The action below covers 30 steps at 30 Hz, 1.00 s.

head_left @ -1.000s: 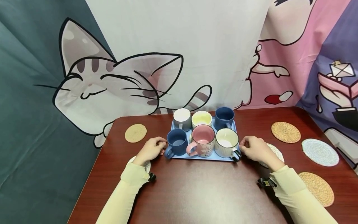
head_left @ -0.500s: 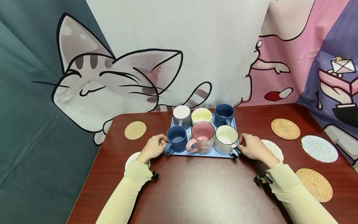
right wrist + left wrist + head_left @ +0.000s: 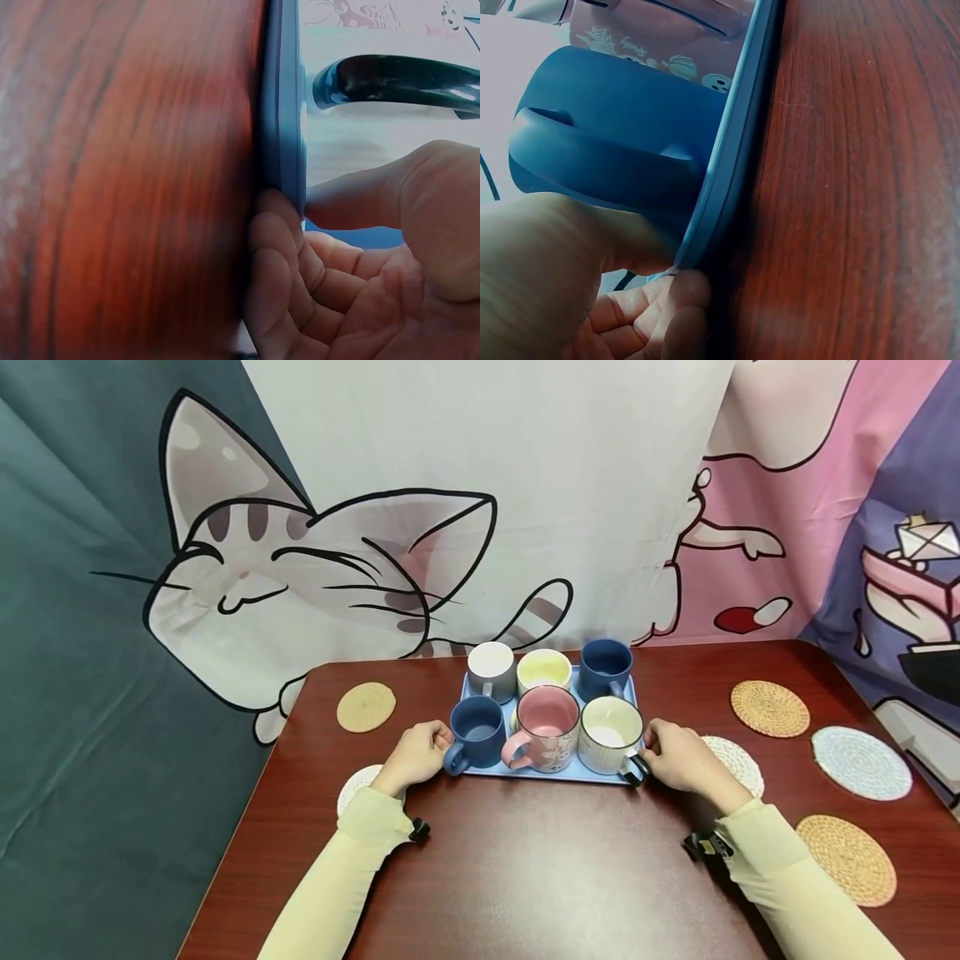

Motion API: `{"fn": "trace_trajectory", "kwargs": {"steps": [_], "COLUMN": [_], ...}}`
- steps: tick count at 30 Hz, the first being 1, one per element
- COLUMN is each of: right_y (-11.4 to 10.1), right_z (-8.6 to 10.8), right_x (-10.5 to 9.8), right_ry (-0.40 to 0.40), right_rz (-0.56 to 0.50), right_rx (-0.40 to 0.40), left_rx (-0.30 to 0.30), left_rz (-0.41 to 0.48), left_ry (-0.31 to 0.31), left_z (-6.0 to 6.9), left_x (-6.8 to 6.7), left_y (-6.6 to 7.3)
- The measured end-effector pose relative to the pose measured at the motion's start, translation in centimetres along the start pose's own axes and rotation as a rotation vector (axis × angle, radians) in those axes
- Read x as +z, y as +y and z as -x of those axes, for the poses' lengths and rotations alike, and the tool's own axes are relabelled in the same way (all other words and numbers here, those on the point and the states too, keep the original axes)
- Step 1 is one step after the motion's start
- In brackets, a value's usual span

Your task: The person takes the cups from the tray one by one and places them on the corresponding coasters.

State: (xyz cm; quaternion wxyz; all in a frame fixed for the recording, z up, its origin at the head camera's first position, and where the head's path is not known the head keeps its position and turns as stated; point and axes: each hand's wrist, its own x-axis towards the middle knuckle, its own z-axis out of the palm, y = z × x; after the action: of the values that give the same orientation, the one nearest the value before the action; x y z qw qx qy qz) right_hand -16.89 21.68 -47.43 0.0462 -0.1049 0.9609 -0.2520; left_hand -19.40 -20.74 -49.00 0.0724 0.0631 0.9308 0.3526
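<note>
A light-blue tray [image 3: 555,772] bears several mugs in two rows. In front are a dark-blue mug [image 3: 477,735], a pink patterned mug [image 3: 551,743] and a cream mug [image 3: 609,743] with a black handle. Behind them stand a grey mug [image 3: 492,681], a pale-yellow cup [image 3: 544,670] and another dark-blue mug [image 3: 604,668]. My left hand [image 3: 415,757] grips the tray's left edge, thumb above the rim and fingertips at its underside. At the right edge, my right hand [image 3: 675,757] pinches the rim the same way. Whether the tray touches the table is unclear.
Round woven coasters lie on the brown table [image 3: 540,868]: a tan one [image 3: 366,707] at left, a white one [image 3: 354,789] partly under my left forearm, and several at right, including a pale-blue one [image 3: 862,763]. A cartoon-printed cloth [image 3: 600,485] hangs behind the table's back edge.
Both hands have closed in slightly on the tray's sides and now grip its edges. The mugs keep their places on the tray. The head view has shifted a little.
</note>
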Motion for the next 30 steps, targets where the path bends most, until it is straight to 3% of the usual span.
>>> {"fn": "trace_trajectory", "kwargs": {"steps": [12, 22, 30], "right_y": [-0.1, -0.3, -0.4], "right_z": [0.2, 0.7, 1.3], "right_x": [0.0, -0.2, 0.0], "right_ry": [-0.004, 0.012, 0.01], "right_rz": [0.024, 0.059, 0.071], "right_rx": [0.0, -0.025, -0.023], "left_rx": [0.017, 0.018, 0.017], "left_rz": [-0.051, -0.053, -0.045], "left_ry": [-0.013, -0.085, -0.125], "left_z": [0.3, 0.6, 1.6], "left_x": [0.0, -0.5, -0.3], "left_y": [-0.2, 0.0, 0.2]}}
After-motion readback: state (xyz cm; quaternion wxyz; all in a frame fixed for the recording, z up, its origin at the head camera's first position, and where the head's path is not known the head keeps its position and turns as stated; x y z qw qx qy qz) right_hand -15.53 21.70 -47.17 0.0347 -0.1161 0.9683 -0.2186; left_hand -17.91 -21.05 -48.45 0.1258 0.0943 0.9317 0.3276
